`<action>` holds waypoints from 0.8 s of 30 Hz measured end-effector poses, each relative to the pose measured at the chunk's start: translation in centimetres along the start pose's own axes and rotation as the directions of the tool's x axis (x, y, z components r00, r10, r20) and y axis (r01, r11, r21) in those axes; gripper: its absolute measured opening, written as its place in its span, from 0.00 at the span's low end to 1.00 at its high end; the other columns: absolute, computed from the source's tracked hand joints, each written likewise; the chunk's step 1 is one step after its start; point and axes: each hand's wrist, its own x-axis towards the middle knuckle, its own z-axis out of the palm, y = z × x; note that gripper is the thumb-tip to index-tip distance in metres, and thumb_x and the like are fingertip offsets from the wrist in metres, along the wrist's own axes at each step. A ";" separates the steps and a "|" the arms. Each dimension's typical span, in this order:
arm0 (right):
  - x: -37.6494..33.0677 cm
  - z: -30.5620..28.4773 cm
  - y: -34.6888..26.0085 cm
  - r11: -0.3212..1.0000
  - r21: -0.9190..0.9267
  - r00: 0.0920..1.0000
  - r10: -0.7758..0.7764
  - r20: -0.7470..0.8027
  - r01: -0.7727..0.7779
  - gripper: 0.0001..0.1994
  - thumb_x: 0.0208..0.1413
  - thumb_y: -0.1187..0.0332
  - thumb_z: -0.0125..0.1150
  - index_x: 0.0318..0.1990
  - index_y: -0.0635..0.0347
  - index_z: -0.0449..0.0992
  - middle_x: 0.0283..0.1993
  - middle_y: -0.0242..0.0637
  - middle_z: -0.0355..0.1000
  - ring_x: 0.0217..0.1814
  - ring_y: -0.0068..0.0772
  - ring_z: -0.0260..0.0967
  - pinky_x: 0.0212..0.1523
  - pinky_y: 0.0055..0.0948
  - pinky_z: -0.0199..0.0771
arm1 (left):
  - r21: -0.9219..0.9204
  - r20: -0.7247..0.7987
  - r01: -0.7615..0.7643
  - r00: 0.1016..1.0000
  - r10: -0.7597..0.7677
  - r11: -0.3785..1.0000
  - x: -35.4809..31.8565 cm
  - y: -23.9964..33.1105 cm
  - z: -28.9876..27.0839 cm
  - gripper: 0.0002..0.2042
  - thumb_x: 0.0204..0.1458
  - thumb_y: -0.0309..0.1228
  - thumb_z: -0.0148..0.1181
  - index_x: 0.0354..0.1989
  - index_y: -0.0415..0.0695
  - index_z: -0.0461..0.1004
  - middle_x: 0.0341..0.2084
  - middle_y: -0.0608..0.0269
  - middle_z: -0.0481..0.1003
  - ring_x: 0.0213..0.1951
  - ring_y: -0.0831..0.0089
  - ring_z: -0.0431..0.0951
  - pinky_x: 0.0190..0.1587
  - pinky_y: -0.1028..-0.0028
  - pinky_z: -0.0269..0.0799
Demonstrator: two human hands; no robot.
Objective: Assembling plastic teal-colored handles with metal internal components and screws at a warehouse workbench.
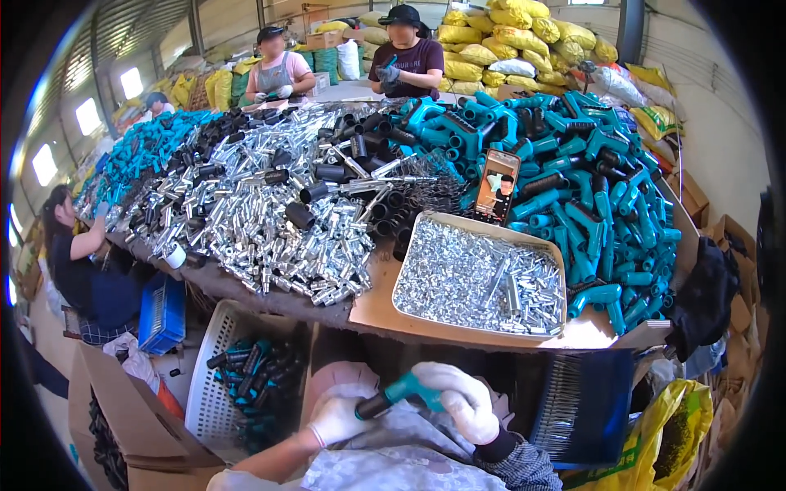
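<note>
Over my lap I hold a teal pistol-shaped plastic tool body with a black sleeve [399, 391] at one end. My left hand [339, 421], in a white glove, is closed round the black end. On the teal end, my white-gloved right hand [465, 403] is closed too, its fingers covering part of it. Just beyond my hands, on the table, lies a shallow tray [560, 282] full of small shiny metal parts. Behind its right side, a heap of similar teal tool bodies [585, 209] spreads out. Left of the tray are piled silver metal fittings [286, 221].
A white crate [211, 360] of black-and-teal pieces stands at my left, near a cardboard box [123, 401]. To my right are a dark blue bin [610, 401] of thin metal rods and a yellow sack [684, 425]. A phone [497, 186] leans behind the tray. Several people work round the table.
</note>
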 end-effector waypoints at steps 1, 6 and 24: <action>0.1 -0.1 -0.6 1.000 -0.013 1.000 -0.001 0.031 0.001 0.18 0.67 0.64 0.49 0.53 0.68 0.79 0.62 0.52 0.73 0.66 0.45 0.70 0.67 0.40 0.65 | 0.314 0.139 0.084 0.981 -0.133 0.946 -0.2 0.3 -0.2 0.16 0.53 0.47 0.64 0.40 0.49 0.83 0.31 0.56 0.82 0.34 0.56 0.83 0.39 0.59 0.77; -0.9 -1.6 0.4 0.968 0.027 0.914 0.247 -0.321 -0.251 0.27 0.72 0.52 0.46 0.52 0.73 0.78 0.59 0.52 0.76 0.63 0.43 0.73 0.67 0.39 0.66 | 0.358 0.020 -0.299 0.950 0.313 0.884 -0.4 1.3 -1.6 0.14 0.52 0.45 0.65 0.39 0.50 0.83 0.30 0.57 0.82 0.34 0.58 0.84 0.39 0.61 0.78; -0.7 -0.2 -0.9 0.947 -0.318 0.968 -0.112 -0.224 0.036 0.10 0.54 0.76 0.60 0.43 0.66 0.81 0.50 0.48 0.79 0.57 0.46 0.76 0.62 0.41 0.72 | 0.389 0.333 -0.124 0.943 -0.014 0.913 0.5 4.1 -1.4 0.12 0.53 0.42 0.61 0.38 0.50 0.83 0.33 0.52 0.82 0.37 0.51 0.82 0.41 0.55 0.76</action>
